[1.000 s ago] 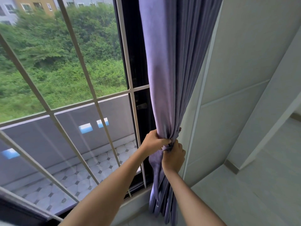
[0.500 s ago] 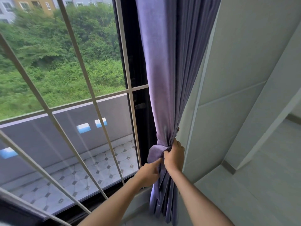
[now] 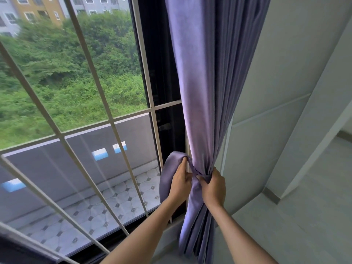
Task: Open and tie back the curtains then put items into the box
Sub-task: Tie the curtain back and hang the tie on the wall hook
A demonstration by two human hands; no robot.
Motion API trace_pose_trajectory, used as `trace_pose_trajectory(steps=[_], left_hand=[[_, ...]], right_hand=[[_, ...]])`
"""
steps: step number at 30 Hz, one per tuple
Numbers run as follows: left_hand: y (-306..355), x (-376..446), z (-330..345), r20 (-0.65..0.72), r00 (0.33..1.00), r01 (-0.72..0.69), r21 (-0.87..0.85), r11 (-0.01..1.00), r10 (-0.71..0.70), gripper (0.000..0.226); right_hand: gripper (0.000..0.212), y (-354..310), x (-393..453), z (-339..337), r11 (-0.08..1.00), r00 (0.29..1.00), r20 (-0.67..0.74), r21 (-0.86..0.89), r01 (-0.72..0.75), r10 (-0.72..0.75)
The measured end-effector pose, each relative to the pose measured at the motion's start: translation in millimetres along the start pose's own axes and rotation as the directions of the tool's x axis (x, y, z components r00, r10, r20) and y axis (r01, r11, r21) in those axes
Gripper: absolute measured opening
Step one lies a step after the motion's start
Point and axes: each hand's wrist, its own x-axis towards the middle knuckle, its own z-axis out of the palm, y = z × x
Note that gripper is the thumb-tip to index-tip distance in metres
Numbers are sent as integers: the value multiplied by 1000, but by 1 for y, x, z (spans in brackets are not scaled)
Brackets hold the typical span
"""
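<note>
A purple curtain hangs gathered at the right side of the window, pinched narrow at hand height. My right hand grips the gathered bundle at that waist. My left hand holds a loop of the same purple fabric, the tie-back band, pulled out to the left of the bundle. The two hands are close together, almost touching. No box is in view.
A window with white diagonal bars fills the left, with a dark frame post beside the curtain. A pale wall stands right of the curtain, and pale floor lies lower right. A tiled balcony shows outside.
My left hand dropped from the bundle, then drew a loop of purple fabric out to the left. My right hand stayed gripping the gathered curtain. The view widened slightly.
</note>
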Motion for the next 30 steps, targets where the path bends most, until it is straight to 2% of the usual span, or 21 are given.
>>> trace_pose_trajectory(steps=[2, 4, 6, 9, 11, 12, 13, 14, 16, 18, 19, 20, 21, 23, 24, 26, 30], left_hand=[[-1, 1, 5, -37, 990, 123, -213, 969, -134, 49], [0, -1, 9, -72, 978, 165, -297, 940, -194, 59], [2, 0, 10, -106, 960, 196, -409, 891, -259, 58], [7, 10, 9, -83, 880, 354, -543, 761, -468, 45], [10, 18, 9, 13, 782, 441, -719, 538, -623, 20], [15, 18, 8, 100, 729, 455, -810, 369, -678, 7], [21, 18, 6, 172, 679, 446, -869, 215, -714, 6], [24, 18, 5, 211, 651, 422, -899, 116, -730, 7], [29, 17, 4, 232, 646, 382, -923, 45, -727, 7], [34, 15, 5, 185, 674, 350, -933, 89, -715, 7], [35, 14, 4, 137, 706, 341, -926, 163, -695, 10], [34, 14, 4, 83, 761, 339, -896, 286, -643, 18], [30, 13, 3, 20, 833, 330, -821, 466, -553, 29], [23, 11, 1, -25, 960, 229, -504, 833, -279, 47], [19, 11, 0, 15, 989, 143, -333, 932, -146, 50], [12, 12, -1, 132, 991, 23, -130, 991, -6, 45], [4, 18, -2, 269, 963, 58, -93, 994, -31, 43]], right_hand=[[33, 1, -1, -2, 1000, 1000, 12, 6, 4, -4], [37, 1, -2, -3, 1000, 1000, 15, 10, 17, -17], [39, 2, -2, -3, 999, 999, 21, 14, 29, -29], [37, 3, 0, -3, 999, 999, 34, 18, 34, -35], [35, 4, 0, -3, 999, 998, 36, 20, 42, -42], [34, 4, 0, -4, 999, 998, 33, 20, 44, -44], [33, 4, 0, -4, 999, 999, 27, 22, 45, -45], [33, 3, 0, -5, 999, 999, 23, 26, 40, -41], [32, 2, 0, -6, 999, 999, 21, 31, 39, -40], [32, 2, 1, -8, 999, 999, 24, 29, 43, -44], [32, 3, 1, -8, 998, 999, 26, 34, 47, -48], [32, 3, 1, -8, 998, 998, 29, 39, 47, -49], [33, 4, 1, -8, 998, 998, 33, 42, 47, -48], [34, 3, 0, -9, 999, 998, 44, 30, 40, -41], [34, 3, 0, -9, 999, 998, 49, 24, 31, -33], [31, 0, 0, -10, 999, 998, 66, 43, -11, 8], [29, -14, -3, -22, 940, 971, 155, 265, -217, 181]])
